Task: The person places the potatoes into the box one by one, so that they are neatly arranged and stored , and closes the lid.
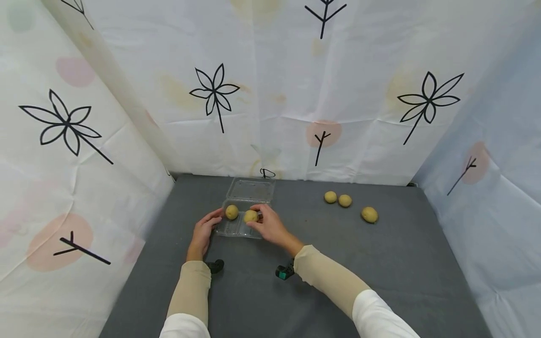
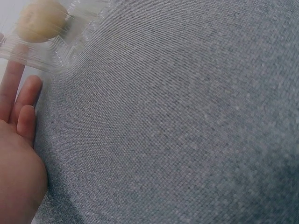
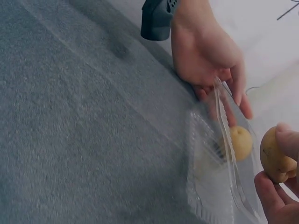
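Observation:
A clear plastic hinged container [image 1: 228,229] stands on the grey table with its lid [image 1: 251,189] laid back. One yellow potato [image 1: 231,212] sits in its left part. My left hand [image 1: 204,231] holds the container's left side, its fingers [image 2: 13,86] along the outside of the clear wall. Over the right part, my right hand [image 1: 270,226] pinches a second potato [image 3: 275,156] between thumb and fingers. That potato overlaps the container in the head view, and the right wrist view has it beside the rim.
To the right on the table [image 1: 405,263] lie two potatoes side by side, one potato [image 1: 330,197] and another potato [image 1: 344,201]. A larger potato [image 1: 369,215] is farther right. A patterned white cloth [image 1: 287,94] rises behind the table and along both sides.

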### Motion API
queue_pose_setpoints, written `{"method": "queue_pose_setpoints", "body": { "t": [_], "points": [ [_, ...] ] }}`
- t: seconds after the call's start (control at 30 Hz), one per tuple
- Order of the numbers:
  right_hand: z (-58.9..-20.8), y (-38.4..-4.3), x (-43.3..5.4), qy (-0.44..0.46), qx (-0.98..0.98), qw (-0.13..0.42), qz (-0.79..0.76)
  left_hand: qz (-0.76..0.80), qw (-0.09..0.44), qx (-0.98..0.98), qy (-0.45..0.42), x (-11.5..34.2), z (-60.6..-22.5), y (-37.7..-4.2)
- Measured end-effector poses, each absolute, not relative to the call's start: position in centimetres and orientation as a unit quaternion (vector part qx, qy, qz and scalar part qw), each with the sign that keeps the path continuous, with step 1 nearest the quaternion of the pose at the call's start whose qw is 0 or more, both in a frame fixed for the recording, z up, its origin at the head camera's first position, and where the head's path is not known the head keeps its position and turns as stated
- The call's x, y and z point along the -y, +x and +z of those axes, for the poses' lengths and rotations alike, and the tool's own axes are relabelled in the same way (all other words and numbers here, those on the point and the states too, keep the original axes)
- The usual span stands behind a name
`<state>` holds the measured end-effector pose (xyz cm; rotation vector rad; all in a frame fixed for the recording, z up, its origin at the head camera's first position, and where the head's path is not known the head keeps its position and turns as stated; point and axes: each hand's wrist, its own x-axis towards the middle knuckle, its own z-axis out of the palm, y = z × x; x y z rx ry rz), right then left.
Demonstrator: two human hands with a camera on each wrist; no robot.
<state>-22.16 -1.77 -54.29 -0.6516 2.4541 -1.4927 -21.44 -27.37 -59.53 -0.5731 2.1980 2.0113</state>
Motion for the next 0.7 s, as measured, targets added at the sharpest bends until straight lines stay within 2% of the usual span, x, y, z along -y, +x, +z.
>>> {"method": "queue_pose_setpoints", "body": {
  "t": [0.7],
  "points": [
    [-55.1, -22.7, 5.2, -0.174, -0.824, 0.135, -0.523, 0.658, 0.042, -0.728, -0.189, 27.5, -60.1, -21.7]
  ]
}}
